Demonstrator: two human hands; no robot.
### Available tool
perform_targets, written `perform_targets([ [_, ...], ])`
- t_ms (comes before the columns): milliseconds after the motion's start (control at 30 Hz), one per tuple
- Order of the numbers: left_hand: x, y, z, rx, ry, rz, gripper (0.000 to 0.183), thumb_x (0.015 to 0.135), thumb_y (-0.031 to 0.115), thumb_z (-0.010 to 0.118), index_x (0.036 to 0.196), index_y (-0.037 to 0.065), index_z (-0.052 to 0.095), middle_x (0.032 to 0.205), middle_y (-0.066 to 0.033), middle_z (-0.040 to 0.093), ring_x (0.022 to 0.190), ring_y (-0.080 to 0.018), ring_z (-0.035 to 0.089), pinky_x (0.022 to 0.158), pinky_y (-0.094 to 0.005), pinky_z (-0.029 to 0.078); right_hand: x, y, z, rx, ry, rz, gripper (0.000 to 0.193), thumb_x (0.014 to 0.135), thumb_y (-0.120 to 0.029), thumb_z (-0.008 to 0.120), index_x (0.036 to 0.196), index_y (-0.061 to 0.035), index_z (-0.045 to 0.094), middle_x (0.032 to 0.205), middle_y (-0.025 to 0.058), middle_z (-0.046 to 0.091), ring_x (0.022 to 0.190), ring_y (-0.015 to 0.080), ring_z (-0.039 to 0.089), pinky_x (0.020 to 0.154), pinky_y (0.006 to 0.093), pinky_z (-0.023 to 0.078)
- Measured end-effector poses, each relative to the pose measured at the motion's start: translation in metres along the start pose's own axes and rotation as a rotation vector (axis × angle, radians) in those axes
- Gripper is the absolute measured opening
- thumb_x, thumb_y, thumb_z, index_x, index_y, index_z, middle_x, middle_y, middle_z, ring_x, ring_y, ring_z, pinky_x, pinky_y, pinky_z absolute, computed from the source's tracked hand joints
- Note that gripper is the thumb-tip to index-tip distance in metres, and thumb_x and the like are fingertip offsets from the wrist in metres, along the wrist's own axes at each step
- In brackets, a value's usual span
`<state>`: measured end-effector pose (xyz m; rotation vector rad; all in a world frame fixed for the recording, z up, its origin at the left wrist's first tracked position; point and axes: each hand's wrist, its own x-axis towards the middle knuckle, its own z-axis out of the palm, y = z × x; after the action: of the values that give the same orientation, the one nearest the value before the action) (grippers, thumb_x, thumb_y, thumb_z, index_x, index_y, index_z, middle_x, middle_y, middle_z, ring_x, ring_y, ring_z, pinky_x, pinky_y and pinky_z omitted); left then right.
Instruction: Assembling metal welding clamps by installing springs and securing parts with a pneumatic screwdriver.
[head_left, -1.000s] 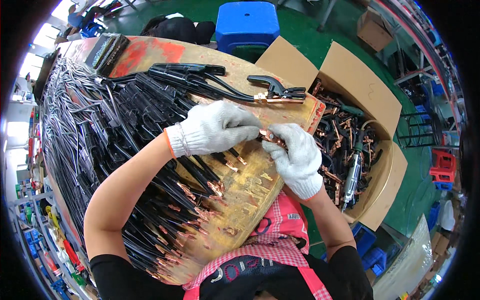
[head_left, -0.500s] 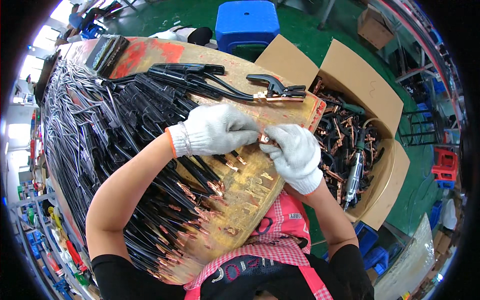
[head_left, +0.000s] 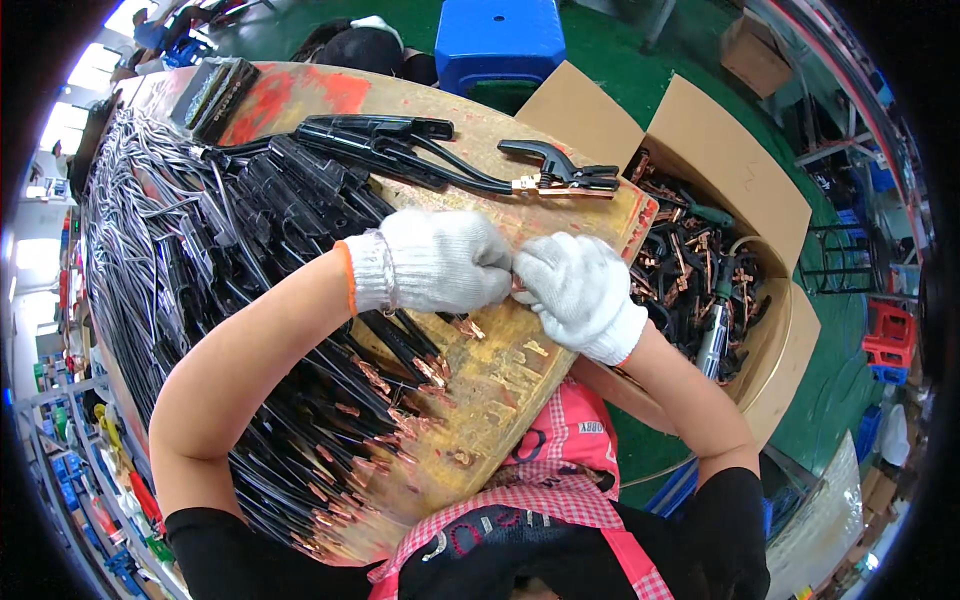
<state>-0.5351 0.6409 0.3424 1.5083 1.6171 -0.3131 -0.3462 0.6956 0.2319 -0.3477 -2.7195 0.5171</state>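
My left hand (head_left: 435, 262) and my right hand (head_left: 582, 297), both in white knit gloves, meet above the table's right part with fingertips pressed together. Between them shows a sliver of a copper-coloured fitting (head_left: 517, 286); the gloves hide the rest. My right fingers pinch it. The left fingers are curled closed, and what they grip is hidden. Beneath my left forearm lie many black cables (head_left: 330, 385) with bared copper ends (head_left: 432, 370). Just beyond my hands rests a black and copper electrode holder (head_left: 562, 172), joined to a cable, beside black plastic handles (head_left: 370, 140).
An open cardboard box (head_left: 785, 345) at the right holds a heap of copper and black clamp parts (head_left: 685, 260) and an electric screwdriver (head_left: 713, 340). A blue stool (head_left: 498, 45) stands past the far edge of the worn table (head_left: 500, 390). Red stools (head_left: 888, 335) are farther right.
My hands have closed in on each other, so the copper fitting is now mostly covered. My right hand has turned and its elbow has swung outward, over the box's near edge.
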Motion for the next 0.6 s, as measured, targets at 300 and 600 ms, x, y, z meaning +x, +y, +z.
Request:
perform_targets([
  [300, 0.0, -0.009, 0.016, -0.007, 0.189, 0.064, 0.029, 0.093, 0.034, 0.057, 0.099, 0.012, 0.074, 0.091, -0.0154, 0.071, 0.088, -0.0334, 0.07, 0.081, -0.041, 0.055, 0.001, 0.0, 0.008, 0.054, 0.078, 0.015, 0.025, 0.082, -0.025, 0.069, 0.102, -0.0117, 0.062, 0.088, 0.0097, 0.062, 0.084, 0.0321, 0.065, 0.069, 0.0456, 0.052],
  [600, 0.001, -0.045, 0.039, 0.359, 0.515, 0.359, 0.022, 0.087, 0.027, 0.069, 0.103, 0.013, 0.072, 0.087, -0.0108, 0.071, 0.083, -0.0335, 0.067, 0.074, -0.0445, 0.051, 0.001, -0.002, 0.008, 0.055, 0.144, 0.016, 0.024, 0.087, -0.032, 0.067, 0.101, -0.0123, 0.062, 0.088, 0.0094, 0.061, 0.082, 0.0299, 0.065, 0.071, 0.0446, 0.052],
])
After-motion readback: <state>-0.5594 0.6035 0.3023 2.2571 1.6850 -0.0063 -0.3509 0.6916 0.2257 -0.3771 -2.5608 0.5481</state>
